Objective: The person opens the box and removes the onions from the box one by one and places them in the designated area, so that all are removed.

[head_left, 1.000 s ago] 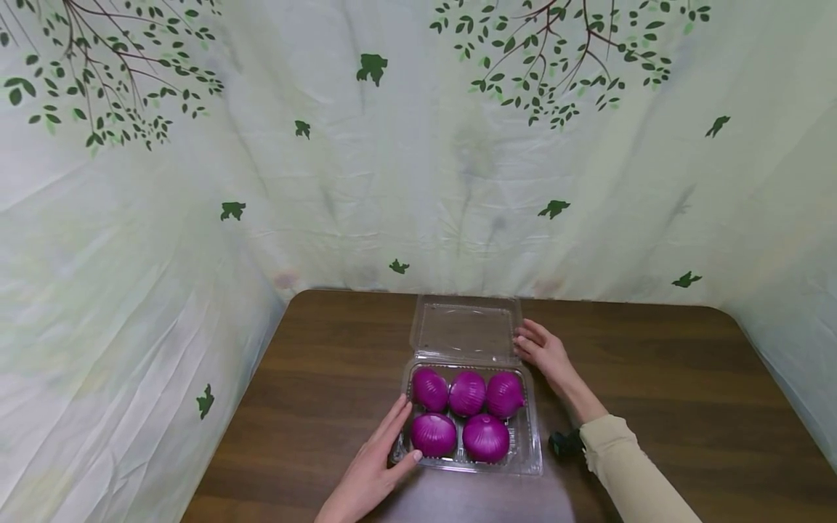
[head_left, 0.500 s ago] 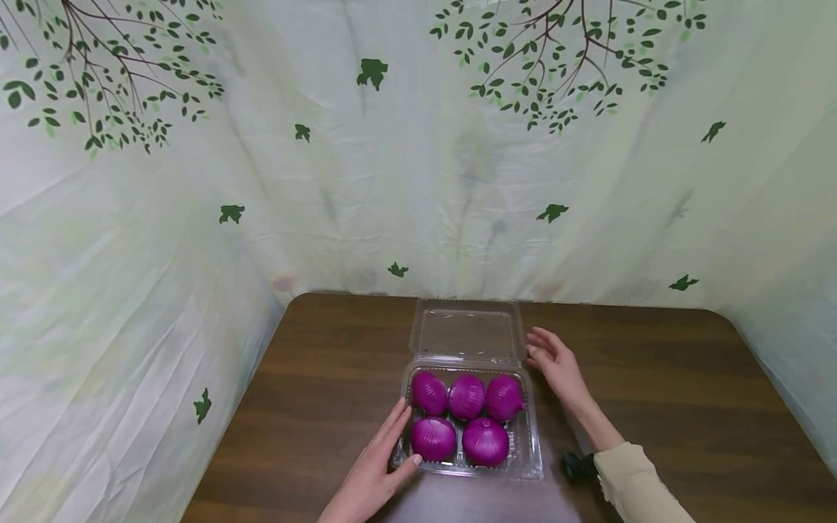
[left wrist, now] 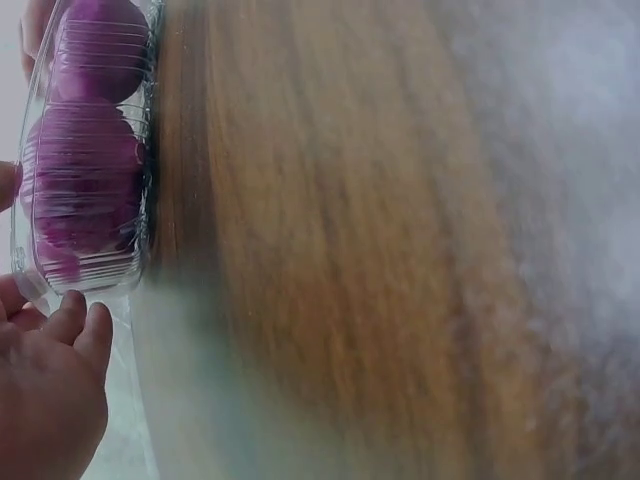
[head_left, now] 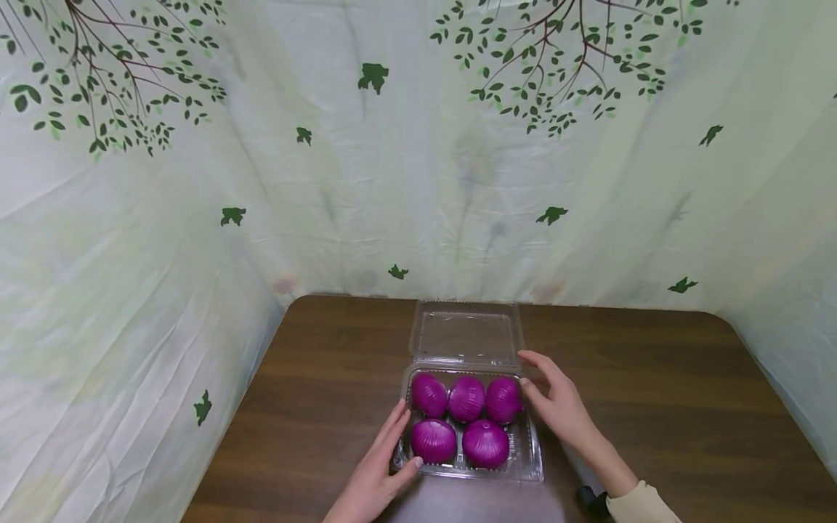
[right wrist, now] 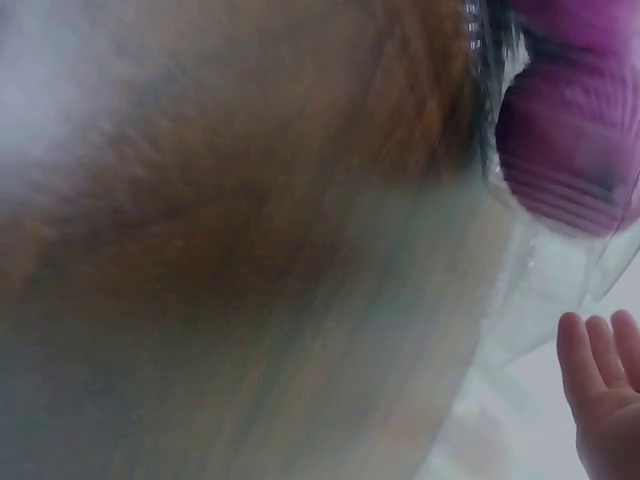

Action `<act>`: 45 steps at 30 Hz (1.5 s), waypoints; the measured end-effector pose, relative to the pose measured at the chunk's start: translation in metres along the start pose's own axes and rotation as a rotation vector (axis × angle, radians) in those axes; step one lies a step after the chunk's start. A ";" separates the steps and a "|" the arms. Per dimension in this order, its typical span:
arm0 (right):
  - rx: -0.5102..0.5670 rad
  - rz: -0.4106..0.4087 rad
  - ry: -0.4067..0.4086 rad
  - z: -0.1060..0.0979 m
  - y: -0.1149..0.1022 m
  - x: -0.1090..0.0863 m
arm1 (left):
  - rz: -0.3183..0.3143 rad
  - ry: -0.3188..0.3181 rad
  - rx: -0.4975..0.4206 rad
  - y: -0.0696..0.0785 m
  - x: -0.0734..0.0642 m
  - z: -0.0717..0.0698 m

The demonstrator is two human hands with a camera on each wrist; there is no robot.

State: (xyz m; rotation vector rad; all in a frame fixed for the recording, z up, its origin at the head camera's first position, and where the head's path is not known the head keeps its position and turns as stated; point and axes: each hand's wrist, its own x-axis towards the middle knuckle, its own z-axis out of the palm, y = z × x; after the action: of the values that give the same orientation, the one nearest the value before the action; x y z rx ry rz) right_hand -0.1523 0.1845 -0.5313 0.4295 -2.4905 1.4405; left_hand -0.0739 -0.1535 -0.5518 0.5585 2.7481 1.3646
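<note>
Taking the middle of the clear plastic tray (head_left: 530, 465) as the centre of a dial, with 12 o'clock at the table's far edge, the left hand (head_left: 374, 465) lies at 8 o'clock. Its fingers are extended along the side wall and its thumb is spread out to the near corner – open, resting against the plastic rather than curled round it. The right hand (head_left: 560, 403) is at about 2 o'clock, also open: index fingertip by the lid's near corner, thumb tip at the tray's rim (whether either one actually presses, I cannot tell). In the right wrist view its other fingers stand straight, held together and clear of the wall.

The tray sits on the brown wood-grain table (head_left: 327, 385) and holds five purple onions (head_left: 467, 398) – three in the far row at 10, 12 and 2, two in the near row at 8 and 5. The clear lid (head_left: 467, 338) is folded back flat at 12. A black object (head_left: 591, 503) is at the right wrist, towards 4 o'clock, just beside a cream sleeve (head_left: 644, 506).
</note>
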 end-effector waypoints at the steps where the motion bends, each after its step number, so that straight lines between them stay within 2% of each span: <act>1: -0.028 -0.024 -0.011 0.001 -0.002 -0.003 | 0.001 0.004 -0.008 0.000 0.000 0.000; 9: -0.189 -0.160 -0.174 0.006 -0.006 -0.018 | 0.006 0.027 -0.006 -0.001 0.001 0.000; 14: -0.278 -0.224 -0.212 0.008 -0.001 -0.022 | 0.003 0.026 0.001 0.000 0.001 -0.001; 22: -0.333 -0.138 -0.258 0.010 -0.001 -0.016 | -0.009 0.031 -0.016 -0.001 0.002 0.001; 32: -0.452 -0.143 -0.243 0.016 -0.009 -0.014 | 0.002 0.052 -0.003 -0.003 0.001 0.004; 38: -0.398 -0.145 -0.241 0.018 -0.007 -0.015 | -0.017 0.049 -0.007 -0.001 0.001 0.004; 45: -0.365 -0.201 -0.188 0.018 -0.003 -0.015 | -0.021 0.055 -0.004 0.000 0.000 0.004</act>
State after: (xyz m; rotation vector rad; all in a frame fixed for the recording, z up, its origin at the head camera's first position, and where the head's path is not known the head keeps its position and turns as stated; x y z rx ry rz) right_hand -0.1384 0.1693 -0.5432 0.7422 -2.6857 0.8818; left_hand -0.0735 -0.1501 -0.5547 0.4981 2.7852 1.4009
